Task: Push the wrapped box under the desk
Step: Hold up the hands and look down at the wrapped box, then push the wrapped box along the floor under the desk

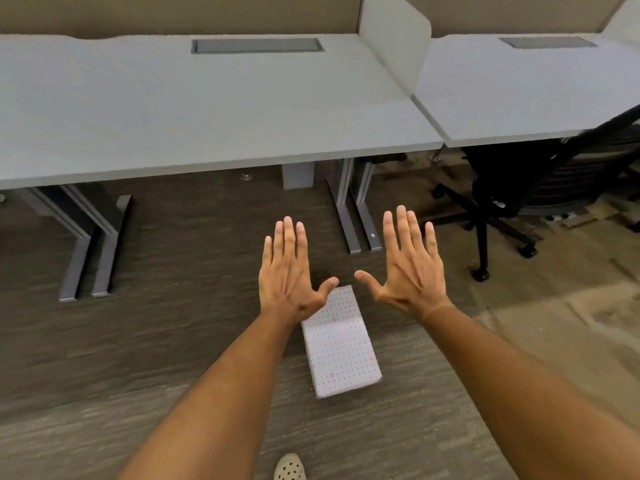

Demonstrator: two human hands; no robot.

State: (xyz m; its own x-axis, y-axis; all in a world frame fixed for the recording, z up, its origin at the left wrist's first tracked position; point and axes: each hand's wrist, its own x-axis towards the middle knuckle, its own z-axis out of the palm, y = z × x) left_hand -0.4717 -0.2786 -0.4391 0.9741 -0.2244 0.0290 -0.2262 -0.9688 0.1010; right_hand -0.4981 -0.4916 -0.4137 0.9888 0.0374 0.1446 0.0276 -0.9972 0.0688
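Shoe (pixel 289 467) tip at bottom edge, cut off. Wrapped box (pixel 341 355) lies on carpet (pixel 138 341), short of desk, its far corner hidden behind left hand (pixel 289 275). Left hand and right hand (pixel 410 268) held above it, fingers spread wide, holding nothing. Beyond: desk legs (pixel 356 209), gray tabletop (pixel 207 109); black chair (pixel 540 188) at right, partly cut off.

Single head-worn wide-angle view, aimed forward and down; carpet floor (pixel 173 341) seen close below, grey desk (pixel 207 116) farther ahead, edges curved by lens.
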